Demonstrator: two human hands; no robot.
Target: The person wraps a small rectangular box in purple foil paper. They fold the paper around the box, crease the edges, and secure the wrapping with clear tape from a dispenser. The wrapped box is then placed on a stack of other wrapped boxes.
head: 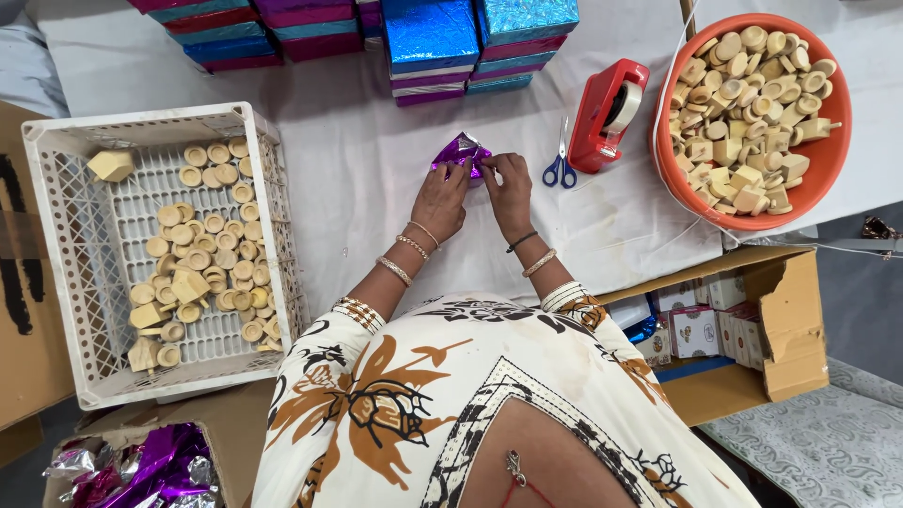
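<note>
Purple shiny foil wrapper (461,150), crinkled and metallic, sits on the white cloth-covered table (376,188) near its middle, pinched between both hands. It forms a rough pointed wedge; its tip points up-left, away from the person, long axis running diagonally from lower right to upper left. What it wraps is hidden.

Going left to right:

Far left, one white perforated plastic crate (56,282) holds many small tan wooden round pieces (198,259), too many to count, plus a few blockier tan shapes among them. Below it, one brown cardboard box (235,423) holds crumpled purple foil scraps (160,470).

Left hand (442,199): fingers closed in a narrow pinch on the wrapper's lower left edge; several bangles on the wrist.

Right hand (508,193): fingertips curled tight on the wrapper's right side, touching the left hand's fingers; two bands on the wrist.

Just right of the hands, one pair of blue-handled scissors (562,162), blades pointing away from the person. Beside them, one red tape dispenser (607,115) with a roll loaded.

Far right, one orange round plastic tub (828,169) heaped with tan wooden pieces. Below it, one open cardboard carton (790,320) of small printed white boxes.

Along the top edge, stacks of blue and magenta foil-wrapped boxes (433,38); exact count unclear, partly cut off.
</note>
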